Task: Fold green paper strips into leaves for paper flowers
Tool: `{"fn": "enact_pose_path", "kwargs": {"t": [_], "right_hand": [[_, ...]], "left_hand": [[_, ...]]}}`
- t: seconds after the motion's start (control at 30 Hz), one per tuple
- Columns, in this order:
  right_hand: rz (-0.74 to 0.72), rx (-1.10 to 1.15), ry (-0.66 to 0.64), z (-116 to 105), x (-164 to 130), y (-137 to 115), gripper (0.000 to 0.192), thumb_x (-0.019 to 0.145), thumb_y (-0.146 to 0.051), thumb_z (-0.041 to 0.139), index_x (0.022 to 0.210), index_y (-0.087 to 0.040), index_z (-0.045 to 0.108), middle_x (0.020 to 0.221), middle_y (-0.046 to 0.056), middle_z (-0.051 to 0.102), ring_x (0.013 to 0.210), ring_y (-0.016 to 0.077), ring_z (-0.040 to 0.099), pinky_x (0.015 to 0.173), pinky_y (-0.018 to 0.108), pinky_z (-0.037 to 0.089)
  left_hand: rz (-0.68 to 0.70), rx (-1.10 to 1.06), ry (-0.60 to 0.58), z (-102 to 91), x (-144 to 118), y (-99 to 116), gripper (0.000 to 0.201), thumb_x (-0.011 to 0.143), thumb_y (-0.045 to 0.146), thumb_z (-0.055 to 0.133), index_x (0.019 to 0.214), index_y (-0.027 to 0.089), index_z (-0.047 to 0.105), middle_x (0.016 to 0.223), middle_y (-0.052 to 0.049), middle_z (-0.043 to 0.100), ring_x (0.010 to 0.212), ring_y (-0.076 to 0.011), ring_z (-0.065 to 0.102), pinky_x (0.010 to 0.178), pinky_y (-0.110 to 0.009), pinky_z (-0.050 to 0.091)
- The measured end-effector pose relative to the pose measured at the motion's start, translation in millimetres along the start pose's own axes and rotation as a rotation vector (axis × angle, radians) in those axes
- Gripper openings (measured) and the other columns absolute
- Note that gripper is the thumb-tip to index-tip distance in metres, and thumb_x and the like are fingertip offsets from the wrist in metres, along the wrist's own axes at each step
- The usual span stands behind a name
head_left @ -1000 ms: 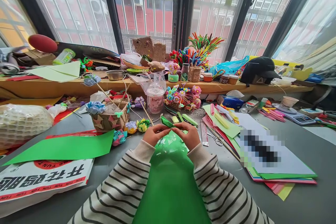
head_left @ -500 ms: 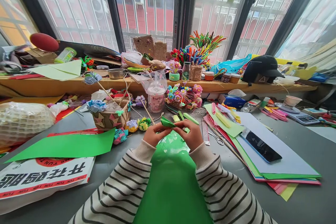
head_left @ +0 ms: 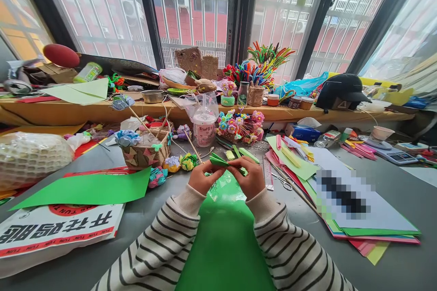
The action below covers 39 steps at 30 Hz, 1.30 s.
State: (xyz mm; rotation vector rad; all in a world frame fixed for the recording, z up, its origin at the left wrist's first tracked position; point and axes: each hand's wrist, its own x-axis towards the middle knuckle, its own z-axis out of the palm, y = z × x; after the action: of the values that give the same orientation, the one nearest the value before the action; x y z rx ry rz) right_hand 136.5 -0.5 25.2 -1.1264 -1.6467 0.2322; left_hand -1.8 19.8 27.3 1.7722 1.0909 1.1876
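Two hands meet over a small folded green paper piece [head_left: 221, 163], held just above the grey table [head_left: 143, 218]. The left hand [head_left: 205, 179] pinches its near end between thumb and fingertips; the right hand [head_left: 251, 176] clamps the other end, fingers curled tight round the folds. It looks like a pleating or creasing step partway through, so the next move likely calls for a firm, even press along the fold without letting the layers slip. A large green sheet [head_left: 221, 236] lies beneath the wrists. Scissors [head_left: 282, 179] rest just right, near stacked coloured paper [head_left: 358, 232]; a basket of paper flowers [head_left: 145, 152] stands left.
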Motion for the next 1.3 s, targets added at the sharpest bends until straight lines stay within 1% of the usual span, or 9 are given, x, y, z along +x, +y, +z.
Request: {"fn": "enact_pose_path", "kwargs": {"t": [0.2,0.3,0.4,0.47,0.67,0.9,1.07,1.17,1.3], "right_hand": [[0.052,0.116,0.007,-0.2,-0.9,1.0,0.011,0.068,-0.026,0.054,0.071,-0.018,0.061,0.065,0.003,0.058,0.061,0.013,0.053,0.06,0.025,0.043],[0.136,0.215,-0.001,-0.2,-0.2,3.3,0.012,0.066,-0.027,0.056,0.07,-0.017,0.061,0.065,0.003,0.059,0.059,0.0123,0.053,0.057,0.024,0.043],[0.244,0.292,-0.031,0.9,0.6,7.9,0.016,0.063,-0.03,0.058,0.07,-0.016,0.062,0.064,0.003,0.06,0.057,0.0126,0.054,0.054,0.024,0.042],[0.27,0.317,-0.04,1.7,0.8,10.7,0.018,0.062,-0.031,0.058,0.071,-0.015,0.062,0.064,0.003,0.061,0.058,0.0131,0.054,0.054,0.024,0.042],[0.254,0.301,-0.015,2.1,0.3,10.8,0.016,0.062,-0.028,0.059,0.07,-0.015,0.062,0.065,0.003,0.061,0.059,0.0136,0.055,0.055,0.024,0.042],[0.166,0.224,0.025,0.2,-0.3,6.0,0.01,0.064,-0.025,0.057,0.068,-0.017,0.061,0.063,0.002,0.059,0.058,0.0125,0.055,0.056,0.024,0.044],[0.13,0.194,0.021,0.2,-0.5,7.0,0.01,0.065,-0.025,0.056,0.069,-0.017,0.061,0.063,0.002,0.058,0.057,0.0123,0.055,0.056,0.024,0.044],[0.124,0.185,0.019,1.1,-0.8,8.5,0.01,0.065,-0.025,0.056,0.069,-0.017,0.061,0.063,0.002,0.058,0.057,0.0121,0.055,0.056,0.024,0.044],[0.121,0.167,0.029,2.5,-0.5,9.6,0.009,0.065,-0.024,0.056,0.069,-0.017,0.061,0.063,0.002,0.058,0.057,0.012,0.054,0.055,0.024,0.043]], "left_hand": [[0.002,0.006,-0.039,0.7,0.0,-0.4,0.017,0.06,0.027,0.057,0.07,0.013,0.061,0.066,-0.003,0.062,0.064,-0.0139,0.054,0.06,-0.024,0.042],[-0.006,-0.001,-0.082,-0.7,-0.9,1.5,0.018,0.062,0.029,0.055,0.068,0.013,0.06,0.067,-0.003,0.061,0.065,-0.0135,0.054,0.061,-0.023,0.042],[-0.015,-0.007,-0.136,-2.9,-1.1,4.0,0.02,0.063,0.03,0.054,0.071,0.012,0.059,0.07,-0.005,0.06,0.068,-0.0139,0.054,0.064,-0.023,0.042],[-0.032,-0.007,-0.153,-4.1,-0.9,5.2,0.021,0.063,0.03,0.054,0.072,0.011,0.059,0.071,-0.005,0.06,0.069,-0.0144,0.054,0.065,-0.024,0.041],[-0.135,-0.113,-0.168,-2.2,-0.3,4.5,0.023,0.06,0.032,0.057,0.07,0.011,0.059,0.064,-0.004,0.059,0.061,-0.0131,0.053,0.06,-0.025,0.042],[-0.352,-0.515,-0.239,4.8,3.1,-9.5,0.024,0.051,0.032,0.064,0.064,0.012,0.06,0.053,0.0,0.056,0.051,-0.0089,0.05,0.055,-0.023,0.04],[-0.483,-0.715,-0.235,9.1,3.0,-13.0,0.024,0.045,0.03,0.067,0.059,0.012,0.06,0.051,0.0,0.056,0.05,-0.0091,0.051,0.052,-0.023,0.041],[-0.502,-0.74,-0.239,9.5,2.8,-13.2,0.024,0.045,0.029,0.067,0.06,0.012,0.06,0.052,-0.001,0.056,0.051,-0.0095,0.052,0.052,-0.023,0.041],[-0.461,-0.707,-0.252,8.5,3.8,-13.9,0.024,0.046,0.03,0.066,0.061,0.013,0.059,0.052,0.001,0.055,0.05,-0.0077,0.05,0.052,-0.021,0.039]]}}
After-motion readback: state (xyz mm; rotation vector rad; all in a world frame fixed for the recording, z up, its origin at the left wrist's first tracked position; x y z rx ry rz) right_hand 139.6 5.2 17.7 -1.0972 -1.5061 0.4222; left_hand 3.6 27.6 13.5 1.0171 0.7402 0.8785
